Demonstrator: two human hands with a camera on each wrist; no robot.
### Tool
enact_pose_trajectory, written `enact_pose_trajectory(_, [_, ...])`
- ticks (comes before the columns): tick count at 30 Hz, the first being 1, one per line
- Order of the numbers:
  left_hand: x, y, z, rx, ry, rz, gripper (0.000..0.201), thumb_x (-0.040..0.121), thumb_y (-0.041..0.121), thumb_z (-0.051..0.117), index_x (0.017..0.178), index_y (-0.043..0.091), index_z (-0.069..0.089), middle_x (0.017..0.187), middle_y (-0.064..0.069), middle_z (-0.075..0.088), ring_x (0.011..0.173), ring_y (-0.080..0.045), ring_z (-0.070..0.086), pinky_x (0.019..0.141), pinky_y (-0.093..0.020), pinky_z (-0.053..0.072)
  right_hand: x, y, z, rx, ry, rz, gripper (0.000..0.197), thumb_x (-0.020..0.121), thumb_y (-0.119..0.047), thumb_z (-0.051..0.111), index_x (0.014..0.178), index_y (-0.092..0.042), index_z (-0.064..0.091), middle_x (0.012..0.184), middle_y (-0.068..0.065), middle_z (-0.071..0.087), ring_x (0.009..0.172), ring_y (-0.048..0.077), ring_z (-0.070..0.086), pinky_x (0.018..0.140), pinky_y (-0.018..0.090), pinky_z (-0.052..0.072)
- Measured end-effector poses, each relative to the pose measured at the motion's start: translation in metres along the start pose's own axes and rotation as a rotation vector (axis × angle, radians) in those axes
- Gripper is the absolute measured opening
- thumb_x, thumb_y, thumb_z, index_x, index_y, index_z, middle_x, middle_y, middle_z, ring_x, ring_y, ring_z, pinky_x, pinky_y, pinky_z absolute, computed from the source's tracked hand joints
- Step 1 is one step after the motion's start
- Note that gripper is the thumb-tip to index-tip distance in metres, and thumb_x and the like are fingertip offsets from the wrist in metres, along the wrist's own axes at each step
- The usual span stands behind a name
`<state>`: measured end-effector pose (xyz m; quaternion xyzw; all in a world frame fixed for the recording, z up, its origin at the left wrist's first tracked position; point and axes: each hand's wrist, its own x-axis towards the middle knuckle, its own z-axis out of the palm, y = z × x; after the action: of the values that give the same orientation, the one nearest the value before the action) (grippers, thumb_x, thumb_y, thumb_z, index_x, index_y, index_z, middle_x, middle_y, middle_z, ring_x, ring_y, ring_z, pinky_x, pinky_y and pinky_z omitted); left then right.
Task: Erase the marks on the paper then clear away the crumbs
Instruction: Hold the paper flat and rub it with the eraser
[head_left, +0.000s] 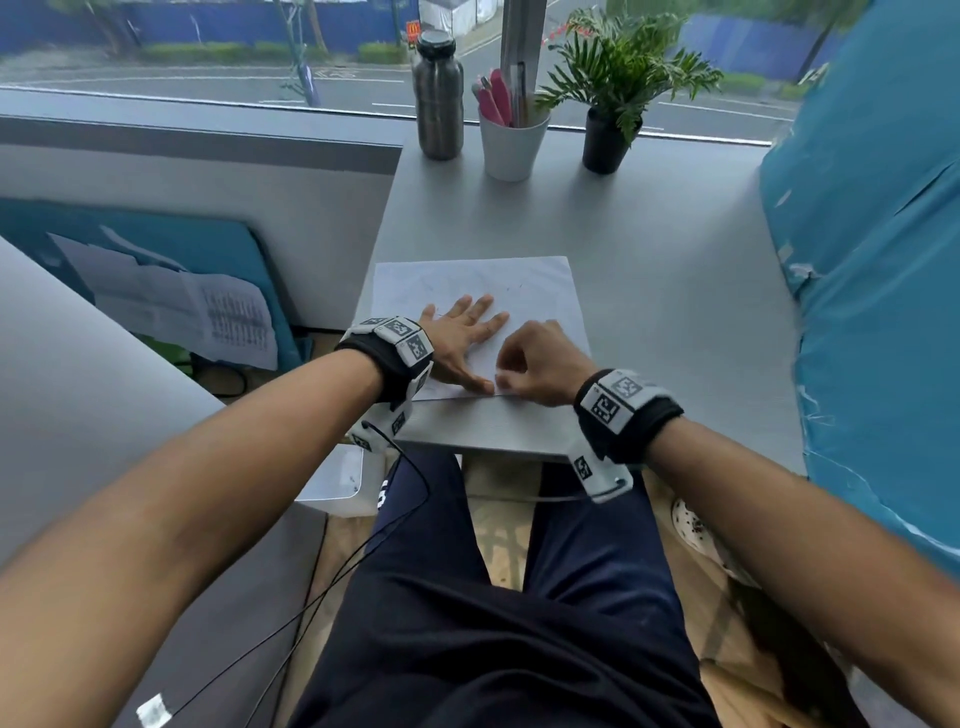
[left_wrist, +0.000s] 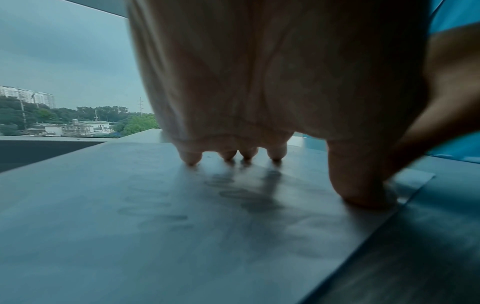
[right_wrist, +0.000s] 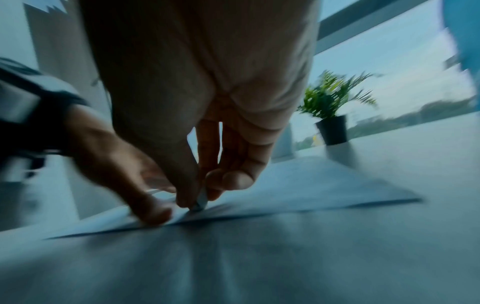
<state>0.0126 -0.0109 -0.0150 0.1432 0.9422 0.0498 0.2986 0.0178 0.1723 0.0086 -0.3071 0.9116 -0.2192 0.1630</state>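
A white sheet of paper with faint pencil marks lies on the grey desk near its front edge. My left hand lies flat on the sheet with fingers spread, thumb near the front edge; the left wrist view shows its fingertips pressing the paper. My right hand is curled just right of the left thumb and pinches a small eraser, whose tip touches the paper at its near edge. The right wrist view is blurred.
At the back of the desk stand a metal bottle, a white cup of pens and a potted plant. A blue padded panel borders the right side. A grey partition is on the left.
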Motion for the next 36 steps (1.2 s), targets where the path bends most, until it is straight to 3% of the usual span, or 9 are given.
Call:
enact_pose_trajectory(5, [0.002,0.001,0.0,-0.014,-0.012,0.001,0.12,0.074,0.07,0.066,0.153,0.035,-0.017,0.158,0.004,-0.031,0.147,-0.023,-0.023,0.114,-0.058,-0.01,0.015,0.014,-0.012,0.042,0.139,0.145,0.011,0.076,-0.019,0.071,0.078,-0.009,0.077,0.078,0.004,0.074,0.077,0.02,0.068,0.078,0.028,0.054])
enact_pose_trajectory(9, [0.002,0.0,0.001,-0.015,-0.007,0.002,0.121,0.074,0.07,0.066,0.153,0.034,-0.018,0.158,0.003,-0.032,0.147,-0.023,-0.024,0.115,-0.059,-0.011,0.003,-0.003,0.001,-0.011,-0.019,0.0,0.009,0.074,-0.018,0.073,0.073,-0.011,0.077,0.071,0.002,0.073,0.069,0.017,0.067,0.078,0.031,0.054])
enact_pose_trajectory(13, [0.001,0.002,0.0,-0.031,-0.007,-0.006,0.121,0.073,0.071,0.066,0.153,0.034,-0.017,0.158,0.003,-0.031,0.147,-0.024,-0.023,0.114,-0.06,-0.01,0.016,0.014,-0.008,0.073,0.141,0.147,0.01,0.074,-0.019,0.073,0.076,-0.01,0.078,0.075,0.003,0.075,0.075,0.018,0.068,0.078,0.027,0.054])
enact_pose_trajectory(17, [0.002,0.002,0.0,-0.026,-0.011,-0.004,0.122,0.073,0.069,0.068,0.152,0.034,-0.018,0.158,0.003,-0.032,0.147,-0.023,-0.024,0.115,-0.06,-0.01,0.004,-0.001,0.002,0.021,-0.028,-0.005,0.011,0.073,-0.021,0.074,0.074,-0.011,0.078,0.072,0.001,0.074,0.067,0.013,0.067,0.072,0.024,0.053])
enact_pose_trajectory(21, [0.002,0.004,-0.001,-0.027,-0.024,-0.009,0.122,0.072,0.07,0.067,0.153,0.034,-0.018,0.158,0.003,-0.031,0.147,-0.024,-0.023,0.115,-0.061,-0.01,0.02,0.016,-0.011,0.076,0.144,0.151,0.01,0.074,-0.02,0.075,0.078,-0.012,0.079,0.077,0.001,0.075,0.07,0.01,0.065,0.071,0.019,0.049])
enact_pose_trajectory(25, [0.001,0.001,-0.002,-0.027,-0.016,0.011,0.123,0.072,0.069,0.069,0.152,0.035,-0.018,0.158,0.003,-0.031,0.147,-0.023,-0.024,0.114,-0.06,-0.011,0.011,-0.001,0.0,0.03,-0.02,0.008,0.008,0.072,-0.018,0.075,0.072,-0.01,0.078,0.07,0.002,0.074,0.066,0.013,0.066,0.07,0.026,0.053])
enact_pose_trajectory(29, [0.001,0.002,-0.001,-0.038,-0.019,0.013,0.123,0.071,0.07,0.069,0.153,0.035,-0.016,0.159,0.003,-0.03,0.147,-0.022,-0.024,0.115,-0.059,-0.011,0.027,0.017,-0.017,0.048,0.118,0.123,0.011,0.074,-0.021,0.076,0.079,-0.012,0.079,0.076,0.002,0.075,0.071,0.012,0.066,0.069,0.021,0.05])
enact_pose_trajectory(33, [0.001,-0.001,-0.001,-0.027,-0.011,0.02,0.124,0.07,0.071,0.068,0.152,0.035,-0.018,0.158,0.002,-0.031,0.147,-0.023,-0.025,0.115,-0.059,-0.012,0.016,0.001,-0.005,0.011,-0.064,-0.033,0.007,0.074,-0.019,0.076,0.074,-0.012,0.078,0.069,-0.001,0.073,0.065,0.011,0.066,0.067,0.022,0.053])
enact_pose_trajectory(36, [0.001,0.001,-0.002,-0.03,-0.023,0.022,0.123,0.071,0.071,0.069,0.152,0.036,-0.017,0.158,0.002,-0.032,0.147,-0.023,-0.025,0.114,-0.058,-0.013,0.029,0.015,-0.018,0.042,0.061,0.077,0.011,0.075,-0.02,0.077,0.08,-0.01,0.079,0.075,0.003,0.075,0.07,0.014,0.066,0.073,0.025,0.053])
